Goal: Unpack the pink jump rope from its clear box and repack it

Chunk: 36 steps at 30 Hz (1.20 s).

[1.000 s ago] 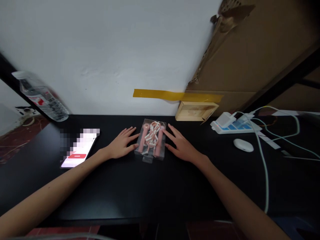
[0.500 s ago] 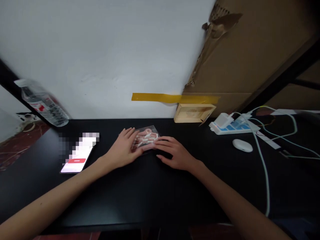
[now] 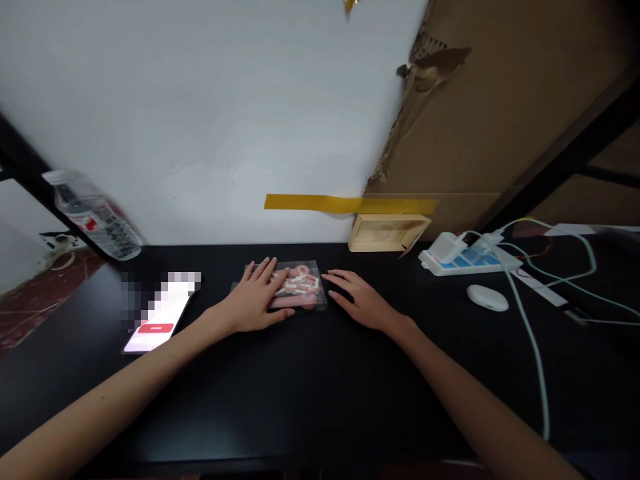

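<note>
Head view: left hand (image 3: pixel 256 301) spread wide, resting over the left part of a clear case (image 3: pixel 321 303) with pink-and-white contents (image 3: pixel 303 285), flat on black desk (image 3: pixel 300 387); right hand (image 3: pixel 361 300) loosely spread, fingertips just beside the case's right end; wooden tray (image 3: pixel 377 247) farther back, below yellow tape (image 3: pixel 340 204).

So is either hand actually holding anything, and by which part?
Nothing looks gripped: the left hand lies open over the left part of the clear box; the right hand is beside its right end.

A black table (image 3: pixel 280 400) bears a clear box (image 3: pixel 300 288); phone (image 3: pixel 163 317), bottle (image 3: pixel 97 219); power strip (image 3: pixel 473 261), white case (image 3: pixel 487 297).
</note>
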Tool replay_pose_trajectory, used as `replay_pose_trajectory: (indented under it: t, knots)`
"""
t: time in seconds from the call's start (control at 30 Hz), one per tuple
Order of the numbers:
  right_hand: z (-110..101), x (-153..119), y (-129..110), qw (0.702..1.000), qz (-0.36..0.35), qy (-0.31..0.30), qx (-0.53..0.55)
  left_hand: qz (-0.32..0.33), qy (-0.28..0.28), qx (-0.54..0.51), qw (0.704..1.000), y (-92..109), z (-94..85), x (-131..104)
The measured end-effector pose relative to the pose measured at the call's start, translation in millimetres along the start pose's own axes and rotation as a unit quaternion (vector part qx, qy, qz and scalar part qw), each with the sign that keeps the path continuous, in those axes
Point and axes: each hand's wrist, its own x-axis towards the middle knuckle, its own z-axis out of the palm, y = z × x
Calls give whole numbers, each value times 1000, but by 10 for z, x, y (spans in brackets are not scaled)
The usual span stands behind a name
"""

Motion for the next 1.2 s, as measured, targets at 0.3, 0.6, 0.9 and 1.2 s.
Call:
replay_pose_trajectory:
  t: [0.3, 0.6, 0.9, 1.2]
  knots:
    - [36, -2, 3, 999, -31, 16, -31, 8, 24, 14, 1000, 19, 53, 0]
    - [-56, -49, -96, 992, -15, -124, -26, 10, 30, 11, 999, 29, 40, -4]
    - [2, -66, -1, 998, 21, -51, 0, 13, 39, 4, 999, 14, 52, -4]
    - [-95, -55, 55, 998, 3, -52, 37, 18, 39, -27, 999, 7, 30, -21]
